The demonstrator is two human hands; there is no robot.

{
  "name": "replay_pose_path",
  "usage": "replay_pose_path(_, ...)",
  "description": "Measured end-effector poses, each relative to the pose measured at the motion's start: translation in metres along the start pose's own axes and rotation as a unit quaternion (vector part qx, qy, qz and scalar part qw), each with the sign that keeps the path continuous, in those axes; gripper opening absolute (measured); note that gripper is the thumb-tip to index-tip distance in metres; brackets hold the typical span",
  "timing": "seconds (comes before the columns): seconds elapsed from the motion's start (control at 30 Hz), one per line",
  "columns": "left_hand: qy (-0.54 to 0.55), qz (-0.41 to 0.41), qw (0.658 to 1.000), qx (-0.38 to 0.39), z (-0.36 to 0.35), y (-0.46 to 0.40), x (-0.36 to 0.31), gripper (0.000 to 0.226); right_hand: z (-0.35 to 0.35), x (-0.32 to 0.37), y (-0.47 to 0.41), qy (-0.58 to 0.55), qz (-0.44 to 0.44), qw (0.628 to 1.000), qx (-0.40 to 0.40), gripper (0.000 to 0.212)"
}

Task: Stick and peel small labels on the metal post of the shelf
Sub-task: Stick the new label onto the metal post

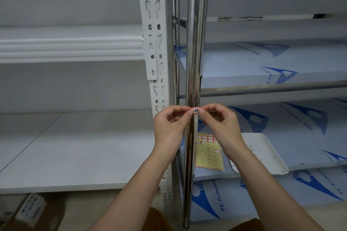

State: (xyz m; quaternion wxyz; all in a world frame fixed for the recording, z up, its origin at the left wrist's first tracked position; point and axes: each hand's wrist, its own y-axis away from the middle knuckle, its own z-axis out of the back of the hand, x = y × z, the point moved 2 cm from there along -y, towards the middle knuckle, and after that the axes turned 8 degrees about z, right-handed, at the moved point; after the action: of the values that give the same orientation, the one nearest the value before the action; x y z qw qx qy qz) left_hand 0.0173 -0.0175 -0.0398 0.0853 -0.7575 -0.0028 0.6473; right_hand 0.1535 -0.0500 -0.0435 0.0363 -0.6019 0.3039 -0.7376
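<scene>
A shiny round metal post (195, 43) runs top to bottom through the middle of the view. A small white label with a red border (195, 110), with handwriting on it, lies across the front of the post. My left hand (170, 123) pinches the label's left end between thumb and forefinger. My right hand (218, 120) pinches its right end the same way. Behind the post, on the lower shelf, lies a yellow label sheet (209, 153) with a few red-bordered labels left along its top.
A white perforated upright (154, 43) stands just left of the post, with white shelves (71, 50) beyond it. Right-hand shelves are covered in blue-printed protective film (272, 69). A white tray (266, 155) sits beside the label sheet. A cardboard box (32, 212) is on the floor at lower left.
</scene>
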Motion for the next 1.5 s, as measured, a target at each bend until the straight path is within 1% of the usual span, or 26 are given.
replay_pose_path(0.27,0.031,0.005,0.999,-0.025,-0.003,-0.010,0.000,0.017,-0.005,-0.003,-0.008,0.004,0.011,0.999,-0.046,0.006)
replay_pose_path(0.33,0.035,0.002,0.999,-0.029,-0.003,-0.012,0.001,0.016,-0.005,-0.004,-0.009,0.003,0.018,0.999,-0.051,0.006)
replay_pose_path(0.5,0.017,-0.010,1.000,-0.022,-0.004,-0.012,0.002,0.011,-0.007,-0.003,-0.009,0.009,0.042,0.998,-0.051,0.009)
replay_pose_path(0.7,0.010,-0.026,0.999,-0.025,-0.007,-0.016,-0.001,0.008,-0.009,-0.001,-0.012,0.010,0.055,0.997,-0.061,0.005)
replay_pose_path(1.17,0.008,-0.022,0.999,-0.032,-0.010,-0.023,0.002,0.018,-0.010,-0.001,-0.017,0.021,0.052,0.996,-0.067,0.005)
replay_pose_path(1.5,0.002,-0.019,0.999,-0.034,-0.012,-0.027,0.004,0.015,-0.010,-0.003,-0.016,0.013,0.045,0.996,-0.073,0.007)
